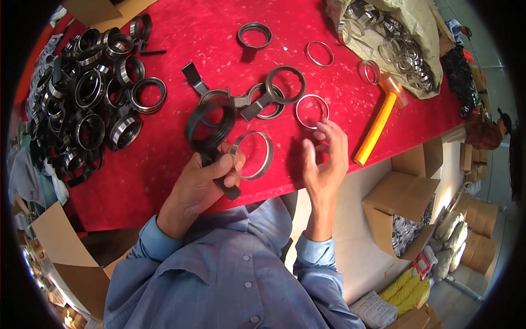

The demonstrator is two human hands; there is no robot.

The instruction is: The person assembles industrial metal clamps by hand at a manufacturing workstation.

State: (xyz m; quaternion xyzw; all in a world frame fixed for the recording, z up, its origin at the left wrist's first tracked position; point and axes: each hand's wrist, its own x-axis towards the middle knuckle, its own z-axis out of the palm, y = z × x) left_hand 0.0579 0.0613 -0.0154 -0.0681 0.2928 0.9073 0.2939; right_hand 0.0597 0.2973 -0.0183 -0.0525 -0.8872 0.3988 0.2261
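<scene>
My left hand [205,178] is closed round the flat handle of a black ring [192,129], which is raised over the near part of the red table. Against the fingertips of that hand leans a wide silver metal ring [268,156]; whether the fingers grip it too I cannot tell. My right hand [327,159] is open, thumb and fingers apart. Its fingertips reach the lower edge of a thin silver ring [298,107] on the cloth. Just beyond lie more handled black rings, among them a tilted one [303,82] and one farther back [255,26].
A heap of black rings [90,88] covers the table's left side. At the back right, a pale sack [430,33] spills silver rings. A yellow-handled mallet [375,129] lies near the right edge, near loose rings [320,43]. Cardboard boxes [392,200] stand on the floor.
</scene>
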